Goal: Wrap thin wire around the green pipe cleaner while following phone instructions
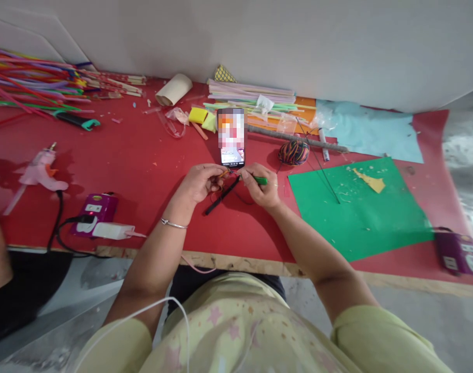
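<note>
Above the red table, my left hand [200, 182] pinches a thin strand of multicoloured yarn [221, 175] between thumb and fingertips. My right hand [262, 190] is closed around a slim tool with a green handle [260, 180]; its tip is hidden between the hands. A black stick [220, 197] slants below the fingertips, its upper end close to the right fingers. Loose yarn loops beside it. Just beyond both hands is a phone [231, 154] with a lit screen. Right of the phone sits a ball of multicoloured yarn [294, 153].
A green sheet [321, 207] with scraps lies right, a blue sheet [376, 129] behind it. A long stick [298, 137] and straws [252, 92] lie at the back. Leftward are a glue gun [40, 171], purple power box [94, 207] with cables, and balloons [30, 77].
</note>
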Demonstrator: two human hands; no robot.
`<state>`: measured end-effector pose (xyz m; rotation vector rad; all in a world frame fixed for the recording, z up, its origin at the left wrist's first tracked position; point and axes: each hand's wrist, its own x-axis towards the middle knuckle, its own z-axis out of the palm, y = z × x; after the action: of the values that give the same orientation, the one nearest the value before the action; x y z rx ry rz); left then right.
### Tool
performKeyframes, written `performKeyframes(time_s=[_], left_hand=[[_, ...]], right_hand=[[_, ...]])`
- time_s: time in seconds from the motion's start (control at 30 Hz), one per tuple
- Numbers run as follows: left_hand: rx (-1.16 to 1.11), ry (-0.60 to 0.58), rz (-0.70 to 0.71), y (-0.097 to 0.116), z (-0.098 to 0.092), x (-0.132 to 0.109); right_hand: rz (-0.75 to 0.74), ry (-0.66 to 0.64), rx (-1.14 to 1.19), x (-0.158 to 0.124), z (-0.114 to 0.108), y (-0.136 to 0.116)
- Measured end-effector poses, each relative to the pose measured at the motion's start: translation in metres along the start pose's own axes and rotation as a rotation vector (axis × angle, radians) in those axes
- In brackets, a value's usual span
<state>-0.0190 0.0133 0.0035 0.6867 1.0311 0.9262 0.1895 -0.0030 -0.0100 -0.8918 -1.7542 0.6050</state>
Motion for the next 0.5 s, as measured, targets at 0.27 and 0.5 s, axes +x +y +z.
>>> performKeyframes(time_s=[0.27, 0.5], left_hand=[[-0.079, 0.016, -0.018, 0.0037, 0.0028, -0.0019], [-0.157, -0.007, -0.047, 0.0036, 0.0015, -0.0002]], right_hand=[[-0.276, -0.039, -0.103, -0.0029, 0.0042, 0.0058], [-0.425, -0.05, -0.19, -0.0026, 0.0059, 0.007]])
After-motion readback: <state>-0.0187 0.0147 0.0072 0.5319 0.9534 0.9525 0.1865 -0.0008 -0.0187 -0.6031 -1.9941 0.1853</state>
